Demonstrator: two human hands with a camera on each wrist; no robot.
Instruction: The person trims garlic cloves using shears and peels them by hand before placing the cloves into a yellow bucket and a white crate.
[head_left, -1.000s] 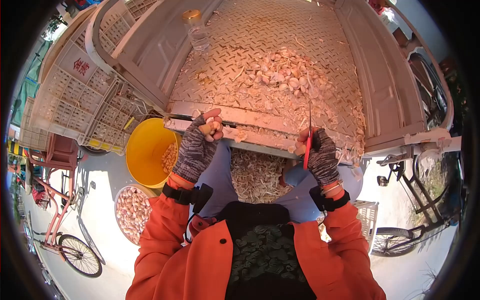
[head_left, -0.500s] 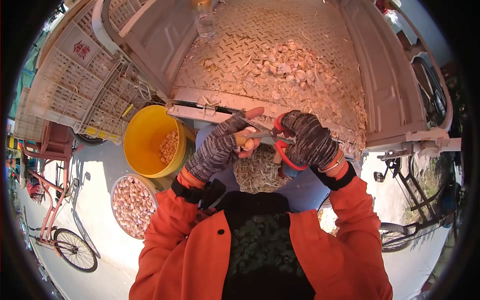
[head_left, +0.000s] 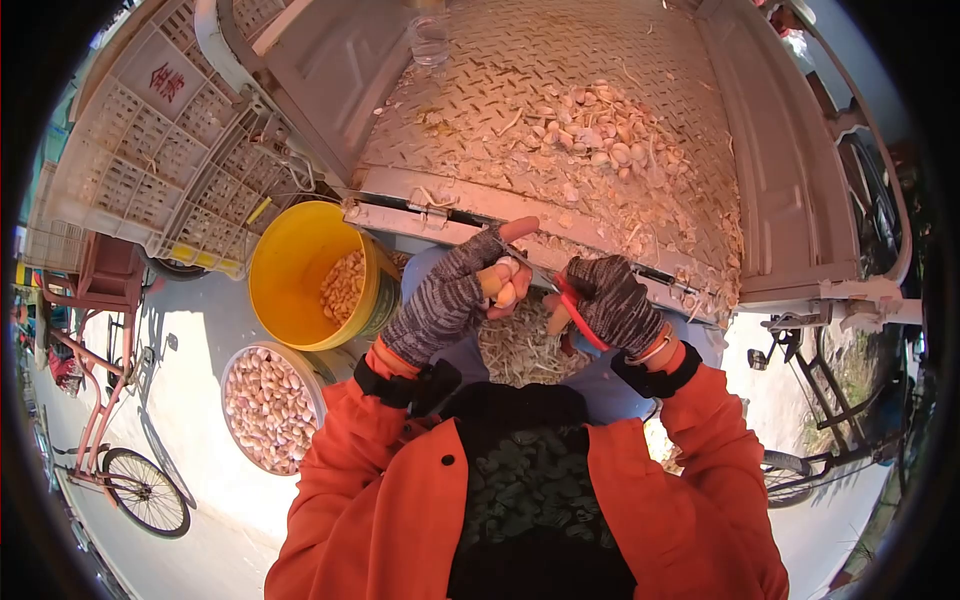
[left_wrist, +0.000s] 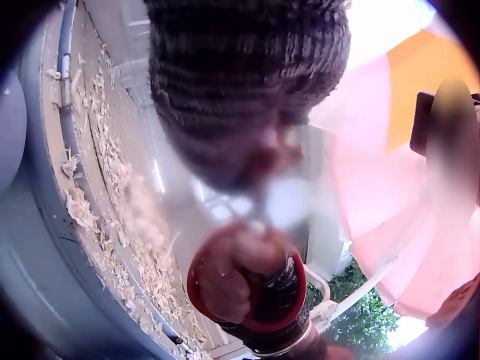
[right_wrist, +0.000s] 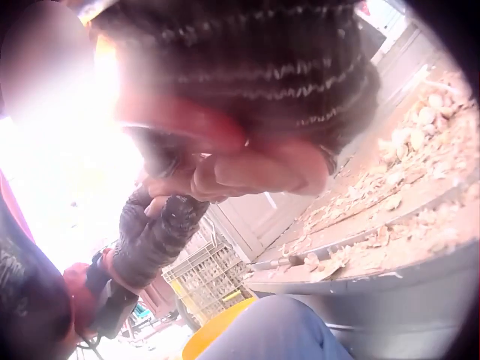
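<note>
In the head view, my left hand [head_left: 445,300], in a grey fingerless knit glove, grips pale garlic cloves [head_left: 507,288] with the index finger stretched out past them. Red-handled scissors [head_left: 577,312] are in my right hand [head_left: 615,305], gloved the same way, and their blades reach to the garlic. The handles stand close together. From the left wrist, the red handle loop [left_wrist: 193,277] shows around the fingers of the right hand [left_wrist: 229,274], while the blades blur out. The right wrist view has the left hand [right_wrist: 154,232] just beyond the scissor handle [right_wrist: 191,124].
A heap of garlic [head_left: 620,150] and scattered skins lie on the metal truck bed [head_left: 480,60], near a jar [head_left: 429,42]. At left stand a yellow bucket [head_left: 290,270] with peeled cloves, a tub of garlic [head_left: 265,405] and plastic crates [head_left: 140,150]. Bicycles flank both sides.
The hands came together from well apart, bringing the scissors from upright at the right to the garlic. The scissor handles, spread half a second ago, have closed up.
</note>
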